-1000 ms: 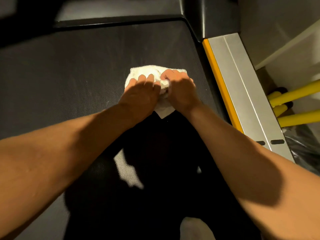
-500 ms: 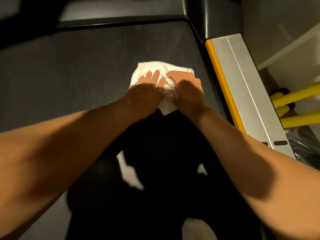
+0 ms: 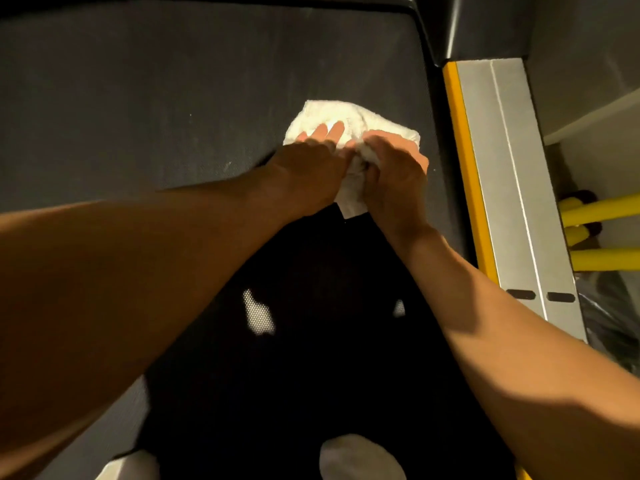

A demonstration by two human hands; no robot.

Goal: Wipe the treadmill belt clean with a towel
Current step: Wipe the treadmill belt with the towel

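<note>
A white towel [image 3: 349, 119] lies bunched on the dark treadmill belt [image 3: 156, 109], near the belt's right edge. My left hand [image 3: 311, 168] presses flat on the towel's left part, fingers stretched forward. My right hand [image 3: 394, 171] sits beside it on the right, fingers curled around a gathered fold of the towel. A corner of the towel pokes out toward me between my wrists. Both hands cover the towel's middle.
A silver side rail [image 3: 512, 188] with a yellow strip [image 3: 464, 174] runs along the belt's right edge. A black motor cover [image 3: 467, 26] rises at the far right. Yellow bars [image 3: 602, 209] stick out beyond the rail. My dark-clothed legs and light-coloured feet [image 3: 356, 459] are below.
Both hands have pushed the towel forward and to the right along the belt, closer to the side rail. My left fingers have stretched out flat.
</note>
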